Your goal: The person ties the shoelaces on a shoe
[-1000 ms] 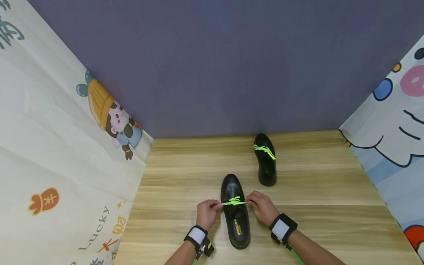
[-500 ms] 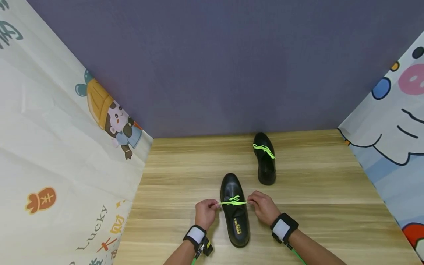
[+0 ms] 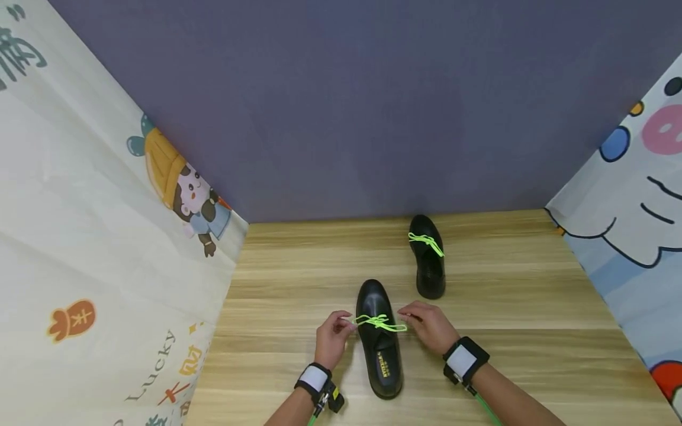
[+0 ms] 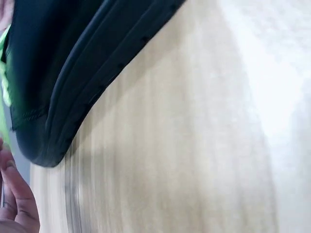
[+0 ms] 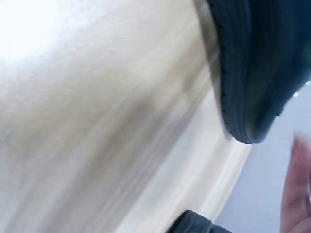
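Observation:
A black leather lace-up shoe stands on the wooden floor, toe pointing away from me. Its bright green shoelace is tied in a bow, with loops reaching out to both sides. Beside the left loop is my left hand, thumb and index finger parted. My right hand hovers just off the right loop, which lies loose over the shoe's edge. Both wrist views show the shoe's side close up; only some fingers appear there, and the bow is mostly out of sight.
Farther back and to the right stands a matching black shoe with a green bow, near the dark grey-blue wall. Printed white cloths border the floor on the left and right.
Both hands were pulling the bow's loops taut sideways. They have now let go: the fingers have parted, the right hand has shifted slightly away, and the loops hang slack.

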`<state>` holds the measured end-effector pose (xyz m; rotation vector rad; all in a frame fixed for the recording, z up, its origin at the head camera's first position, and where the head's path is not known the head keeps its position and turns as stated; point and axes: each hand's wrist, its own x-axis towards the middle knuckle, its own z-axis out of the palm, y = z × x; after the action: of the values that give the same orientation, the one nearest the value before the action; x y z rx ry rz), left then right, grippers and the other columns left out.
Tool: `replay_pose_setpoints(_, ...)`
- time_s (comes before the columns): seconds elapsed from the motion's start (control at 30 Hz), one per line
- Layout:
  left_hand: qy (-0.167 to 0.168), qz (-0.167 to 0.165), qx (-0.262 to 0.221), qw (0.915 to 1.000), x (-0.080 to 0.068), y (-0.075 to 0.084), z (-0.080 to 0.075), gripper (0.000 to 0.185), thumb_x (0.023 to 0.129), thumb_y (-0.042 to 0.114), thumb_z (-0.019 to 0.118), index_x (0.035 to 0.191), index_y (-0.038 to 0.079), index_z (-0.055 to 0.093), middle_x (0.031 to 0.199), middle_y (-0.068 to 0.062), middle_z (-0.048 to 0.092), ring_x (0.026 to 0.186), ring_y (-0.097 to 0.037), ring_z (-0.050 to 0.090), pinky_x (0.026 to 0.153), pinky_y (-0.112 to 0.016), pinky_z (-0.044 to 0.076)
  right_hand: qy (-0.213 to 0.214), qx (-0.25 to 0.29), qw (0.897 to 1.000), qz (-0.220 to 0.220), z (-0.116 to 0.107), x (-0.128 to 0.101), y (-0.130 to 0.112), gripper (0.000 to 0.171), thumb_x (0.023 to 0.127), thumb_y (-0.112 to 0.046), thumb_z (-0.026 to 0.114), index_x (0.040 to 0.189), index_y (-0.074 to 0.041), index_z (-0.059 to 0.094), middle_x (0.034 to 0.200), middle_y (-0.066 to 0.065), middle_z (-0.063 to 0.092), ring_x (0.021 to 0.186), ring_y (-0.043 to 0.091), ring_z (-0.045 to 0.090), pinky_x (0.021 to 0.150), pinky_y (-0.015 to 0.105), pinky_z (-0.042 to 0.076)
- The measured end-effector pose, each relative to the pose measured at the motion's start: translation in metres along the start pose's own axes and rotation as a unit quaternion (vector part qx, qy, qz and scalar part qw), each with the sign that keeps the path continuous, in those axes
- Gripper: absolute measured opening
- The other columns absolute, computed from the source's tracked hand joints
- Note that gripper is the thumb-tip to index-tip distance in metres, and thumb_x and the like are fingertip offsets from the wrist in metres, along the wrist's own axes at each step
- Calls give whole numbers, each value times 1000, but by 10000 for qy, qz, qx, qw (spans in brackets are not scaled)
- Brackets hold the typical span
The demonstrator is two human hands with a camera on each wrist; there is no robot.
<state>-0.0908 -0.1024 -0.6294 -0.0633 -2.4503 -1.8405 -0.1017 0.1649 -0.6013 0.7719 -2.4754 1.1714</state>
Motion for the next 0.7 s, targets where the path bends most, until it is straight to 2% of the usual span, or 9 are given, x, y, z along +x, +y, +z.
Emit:
replay_pose_setpoints(0.07,-140,183,47,9997,-2,1,4,18,85,9,79,99,5,68,84,-7,70,74,-13,65,68,-23,52,-21,1,10000,52,-3,3,-3,21,82,5,77,99,-7,75,89,0,70,77,7,61,66,26,52)
replay_pose_setpoints(0.17,-307,765,447,9956,-3,4,9,14,86,12,79,93,8,68,88,-2,67,75,-13,64,67,-24,54,-272,65,9993,227,-3,6,-8,19,85,0,77,103,-6,75,89,-3,68,76,4,55,64,24,48)
replay_pose_setpoints(0.23,-385,1259,819,9879,-3,6,12,13,86,11,79,95,9,70,89,-1,64,75,-12,64,66,-23,54,-512,146,9980,344,1,8,-12,19,86,-4,77,105,-6,75,90,-3,67,77,3,54,64,23,48)
replay_pose_setpoints(0.3,-438,1738,1173,9768,-2,7,14,15,85,9,79,99,10,73,90,0,64,77,-12,64,67,-23,55,-681,243,9965,417,7,9,-15,19,87,-8,77,106,-7,75,90,-4,67,78,4,56,66,24,49)
replay_pose_setpoints(0.37,-459,2017,1465,9674,-1,9,16,16,86,9,78,101,10,75,90,1,65,79,-11,65,69,-23,54,-710,302,9962,398,11,11,-19,18,87,-8,77,105,-7,75,90,-4,67,78,5,57,66,24,50)
replay_pose_setpoints(0.47,-435,2234,1738,9581,0,11,17,9,88,11,76,96,12,76,89,2,68,80,-10,66,71,-22,53,-611,316,9973,251,17,12,-20,14,87,-6,76,101,-8,76,88,-5,67,77,4,59,66,24,51)
replay_pose_setpoints(0.57,-320,2356,1828,9540,1,13,19,3,91,13,73,90,11,75,86,3,69,78,-9,65,70,-22,53,-507,278,9982,148,19,13,-19,10,87,-4,76,97,-8,76,85,-5,66,76,3,58,65,24,51)
replay_pose_setpoints(0.7,-55,2555,1843,9490,1,13,20,3,88,7,75,86,7,73,82,1,71,74,-11,67,67,-22,53,-434,239,9986,194,20,13,-19,8,87,-4,76,93,-9,75,84,-6,66,74,3,57,64,24,50)
